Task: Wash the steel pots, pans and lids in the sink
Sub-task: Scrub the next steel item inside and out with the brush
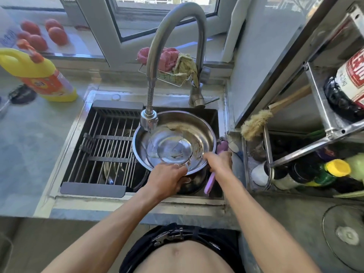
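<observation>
A wide steel pan sits tilted over the right half of the sink, brown residue on its inner wall. Water runs into it from the faucet head. My left hand grips the pan's near rim with thumb and fingers curled over it. My right hand grips a pink-handled brush at the pan's right edge, its dark bristle head poking up beside the rim. Another steel pot lies low in the sink, under the rack.
A metal drying rack spans the sink's left half. A yellow detergent bottle stands on the left counter. Cloths hang in a wire basket behind the faucet. A shelf with bottles and a wooden brush crowds the right; a glass lid lies at the near right.
</observation>
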Tool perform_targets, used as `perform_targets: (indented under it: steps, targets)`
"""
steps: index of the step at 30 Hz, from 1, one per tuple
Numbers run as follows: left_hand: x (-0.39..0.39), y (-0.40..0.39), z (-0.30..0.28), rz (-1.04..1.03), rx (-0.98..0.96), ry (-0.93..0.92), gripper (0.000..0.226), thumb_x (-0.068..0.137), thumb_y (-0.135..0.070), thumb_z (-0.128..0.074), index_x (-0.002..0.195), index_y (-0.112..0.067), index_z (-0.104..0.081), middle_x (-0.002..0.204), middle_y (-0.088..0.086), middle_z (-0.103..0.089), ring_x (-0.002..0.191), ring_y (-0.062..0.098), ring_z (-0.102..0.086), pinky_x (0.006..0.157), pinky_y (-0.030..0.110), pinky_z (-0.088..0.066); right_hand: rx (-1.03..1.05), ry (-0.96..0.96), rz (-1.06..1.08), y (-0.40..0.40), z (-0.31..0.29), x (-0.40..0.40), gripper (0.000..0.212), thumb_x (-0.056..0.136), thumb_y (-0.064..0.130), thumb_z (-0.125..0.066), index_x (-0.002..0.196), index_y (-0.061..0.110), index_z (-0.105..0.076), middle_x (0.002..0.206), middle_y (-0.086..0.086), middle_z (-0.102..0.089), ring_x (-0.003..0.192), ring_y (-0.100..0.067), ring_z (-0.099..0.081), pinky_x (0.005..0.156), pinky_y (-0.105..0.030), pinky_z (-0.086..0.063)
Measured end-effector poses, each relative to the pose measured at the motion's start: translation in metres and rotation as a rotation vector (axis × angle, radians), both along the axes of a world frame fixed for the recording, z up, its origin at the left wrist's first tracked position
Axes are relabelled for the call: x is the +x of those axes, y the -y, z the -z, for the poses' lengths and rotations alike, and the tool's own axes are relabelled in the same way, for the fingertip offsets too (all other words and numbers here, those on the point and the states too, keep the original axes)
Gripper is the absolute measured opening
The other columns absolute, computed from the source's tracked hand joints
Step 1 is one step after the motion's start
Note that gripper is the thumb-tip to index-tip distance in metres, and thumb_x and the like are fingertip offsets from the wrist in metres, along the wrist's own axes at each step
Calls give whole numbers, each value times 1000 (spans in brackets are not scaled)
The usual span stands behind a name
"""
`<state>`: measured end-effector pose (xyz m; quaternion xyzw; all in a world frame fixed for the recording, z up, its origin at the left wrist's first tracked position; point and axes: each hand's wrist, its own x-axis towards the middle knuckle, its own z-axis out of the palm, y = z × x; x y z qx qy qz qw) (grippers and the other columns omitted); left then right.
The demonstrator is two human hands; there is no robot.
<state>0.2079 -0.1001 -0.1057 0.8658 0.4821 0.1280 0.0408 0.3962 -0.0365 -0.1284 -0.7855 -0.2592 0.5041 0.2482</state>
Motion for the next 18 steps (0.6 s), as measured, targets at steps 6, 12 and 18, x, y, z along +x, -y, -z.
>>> perform_targets:
  steps: [6,12,18]
  targets:
    - [-27,22,4,-312,93,155,36,78,-56,-75,86,-21,-71,96,0,-68,105,27,-60,108,54,-35,82,-76,144,9,-20,-19,85,59,32,-63,141,14,-45,125,-5,-65,112,-26,-64,101,-46,-51]
    - [-41,39,-4,-889,-242,692,79,88,-38,-73,155,-20,-35,162,13,-23,151,26,-18,120,38,-17,151,-128,188,11,-20,-31,73,79,19,-69,145,20,-36,129,6,-58,115,-18,-57,104,-40,-44]
    - [-36,12,-22,-1317,-939,1651,47,97,3,-54,143,0,-45,105,17,-71,81,27,-73,54,41,-61,146,-165,103,12,-14,-41,61,84,20,-72,135,17,-40,120,-1,-62,105,-21,-65,95,-45,-54]
